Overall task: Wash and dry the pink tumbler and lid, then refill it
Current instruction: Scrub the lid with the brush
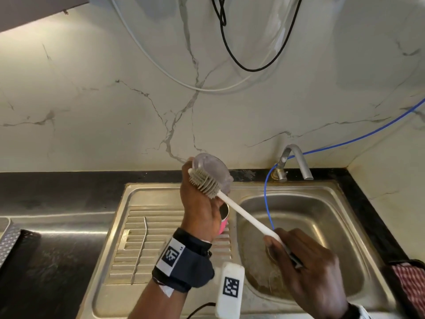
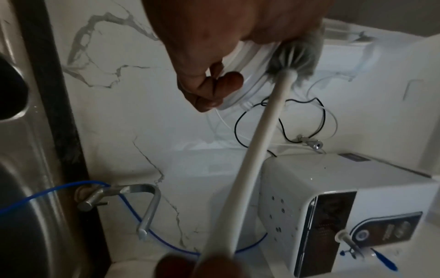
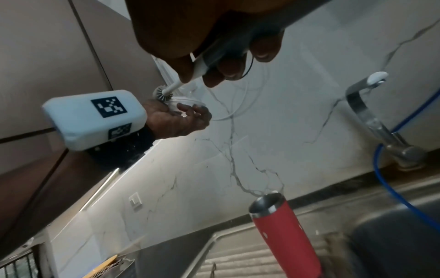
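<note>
Scrubbing the lid [image 1: 210,172] is the step we judge to be under way. In the head view we hold that clear lid up in our left hand [image 1: 200,203], fingers curled round its rim, above the left edge of the sink [image 1: 326,203]. Our right hand [image 1: 305,265] is wrapped round the end of the brush [image 1: 230,200], whose grey bristle head lies against the lid's face. The pink tumbler [image 1: 224,221] stands upright and open on the ribbed drainboard just left of the sink, mostly hidden behind our left wrist. A bent metal straw [image 1: 139,248] lies farther left of the sink on the same ribs. No water runs from the tap [image 1: 296,162] behind the sink.

From the left wrist, our fingertips [image 2: 232,80] pinch the lid's edge while the bristles press against it.

From the right wrist, our fingers [image 3: 228,69] close round the brush handle; the tumbler stands below, steel rim showing, well apart from both hands.

The lid looks light, rigid plastic, and wet it should be slippery, so we think the rim is the place to hold it, leaving its face free for the bristles. The tumbler looks stiff steel under a smooth coat, tall and easy to tip; we would take it round the mid-body rather than by the rim.
</note>
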`<action>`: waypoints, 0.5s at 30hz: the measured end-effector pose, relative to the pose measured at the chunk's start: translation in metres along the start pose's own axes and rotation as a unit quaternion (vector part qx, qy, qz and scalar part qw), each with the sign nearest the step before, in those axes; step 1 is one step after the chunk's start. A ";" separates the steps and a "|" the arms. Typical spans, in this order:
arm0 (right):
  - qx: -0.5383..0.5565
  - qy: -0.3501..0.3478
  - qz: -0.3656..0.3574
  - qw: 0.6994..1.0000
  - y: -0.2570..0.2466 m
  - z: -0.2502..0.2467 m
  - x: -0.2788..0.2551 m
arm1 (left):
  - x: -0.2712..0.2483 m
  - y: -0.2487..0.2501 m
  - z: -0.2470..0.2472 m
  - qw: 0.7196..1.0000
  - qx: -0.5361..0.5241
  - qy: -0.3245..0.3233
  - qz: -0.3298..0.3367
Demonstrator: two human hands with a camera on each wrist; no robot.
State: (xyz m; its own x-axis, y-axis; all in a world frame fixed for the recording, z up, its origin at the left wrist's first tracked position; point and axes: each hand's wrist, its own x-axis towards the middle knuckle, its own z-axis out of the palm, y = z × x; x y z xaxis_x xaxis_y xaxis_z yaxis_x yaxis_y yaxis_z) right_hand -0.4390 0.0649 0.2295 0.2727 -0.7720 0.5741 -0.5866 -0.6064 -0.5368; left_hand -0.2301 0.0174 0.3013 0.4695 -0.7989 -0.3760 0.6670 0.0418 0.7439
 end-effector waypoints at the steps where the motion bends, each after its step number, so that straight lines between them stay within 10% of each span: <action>1: 0.007 0.004 -0.001 1.000 -0.002 0.002 0.006 | -0.001 -0.003 0.002 1.000 -0.001 -0.003 -0.003; 15: 0.015 -0.029 0.026 0.999 0.001 -0.001 0.004 | 0.012 0.000 -0.015 0.999 -0.005 -0.008 0.039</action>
State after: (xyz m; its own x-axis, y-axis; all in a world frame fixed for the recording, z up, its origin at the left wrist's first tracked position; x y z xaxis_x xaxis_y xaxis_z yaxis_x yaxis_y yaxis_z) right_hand -0.4397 0.0613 0.2318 0.2875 -0.8114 0.5090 -0.5774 -0.5708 -0.5838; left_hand -0.2157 0.0170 0.2890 0.5114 -0.8026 -0.3072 0.6337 0.1107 0.7657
